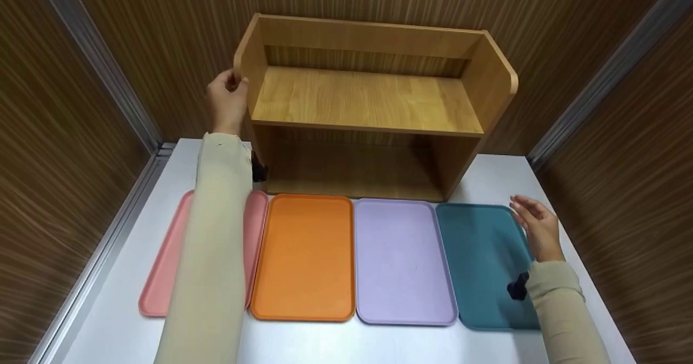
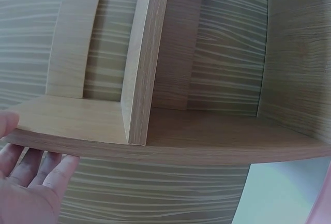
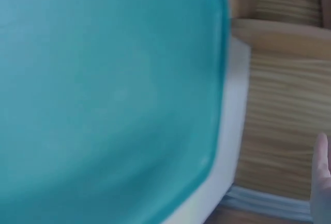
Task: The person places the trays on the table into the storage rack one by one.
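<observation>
I have the left hand (image 1: pixel 227 101) pinching the front edge of the shelf (image 1: pixel 368 98) at its left side panel, thumb inside, fingers outside. My right hand (image 1: pixel 538 231), slack with fingers loosely bent, is by the far right corner of the teal tray (image 1: pixel 482 261). The shelf stands just behind the orange tray (image 1: pixel 303 258) and purple tray (image 1: pixel 403 261); white table (image 1: pixel 495 177) shows past its right side.
</observation>
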The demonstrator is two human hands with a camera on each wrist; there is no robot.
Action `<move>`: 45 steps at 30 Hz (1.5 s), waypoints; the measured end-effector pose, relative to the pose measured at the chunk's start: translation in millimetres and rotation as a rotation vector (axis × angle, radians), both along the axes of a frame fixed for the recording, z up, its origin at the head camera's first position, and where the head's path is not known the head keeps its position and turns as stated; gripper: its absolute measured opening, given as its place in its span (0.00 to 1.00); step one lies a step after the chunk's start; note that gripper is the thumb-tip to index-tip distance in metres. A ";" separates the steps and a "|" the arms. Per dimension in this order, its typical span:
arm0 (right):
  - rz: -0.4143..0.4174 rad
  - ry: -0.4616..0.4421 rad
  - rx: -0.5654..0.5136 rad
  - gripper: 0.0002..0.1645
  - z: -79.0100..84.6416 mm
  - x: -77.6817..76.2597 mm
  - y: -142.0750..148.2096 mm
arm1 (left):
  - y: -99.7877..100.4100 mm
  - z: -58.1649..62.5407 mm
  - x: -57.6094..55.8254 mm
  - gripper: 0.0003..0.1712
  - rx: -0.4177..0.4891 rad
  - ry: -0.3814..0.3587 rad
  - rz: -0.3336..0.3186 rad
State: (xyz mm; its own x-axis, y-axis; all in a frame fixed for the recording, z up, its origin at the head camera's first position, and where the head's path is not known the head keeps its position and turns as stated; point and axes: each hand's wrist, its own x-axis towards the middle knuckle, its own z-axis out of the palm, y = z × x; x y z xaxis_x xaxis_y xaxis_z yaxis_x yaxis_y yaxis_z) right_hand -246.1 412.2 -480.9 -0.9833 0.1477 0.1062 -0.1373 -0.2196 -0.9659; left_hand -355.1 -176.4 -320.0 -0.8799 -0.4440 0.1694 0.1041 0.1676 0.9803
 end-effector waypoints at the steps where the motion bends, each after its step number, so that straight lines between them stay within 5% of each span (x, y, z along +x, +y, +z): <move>1: 0.002 -0.007 -0.008 0.14 -5.0 4.4 2.9 | 0.3 -0.2 -0.3 0.19 0.003 0.005 -0.004; 8: -0.012 -0.054 -0.008 0.13 -36.1 30.5 19.7 | 2.0 -1.8 -2.0 0.19 0.012 0.047 -0.024; 19: -0.061 -0.271 0.212 0.17 -72.6 54.5 53.0 | 1.1 -2.6 -5.2 0.19 -0.006 0.062 -0.011; 26: -0.116 -0.409 0.367 0.28 -79.6 64.1 62.6 | -1.0 -5.3 -4.9 0.19 -0.027 0.086 -0.017; 36: -0.173 -0.414 0.303 0.33 -81.5 69.5 61.9 | -3.7 -8.0 -5.9 0.19 -0.035 0.100 -0.032; 45: -0.213 -0.495 0.420 0.39 -83.8 69.7 63.8 | -4.7 -7.0 -2.7 0.20 -0.016 0.078 -0.051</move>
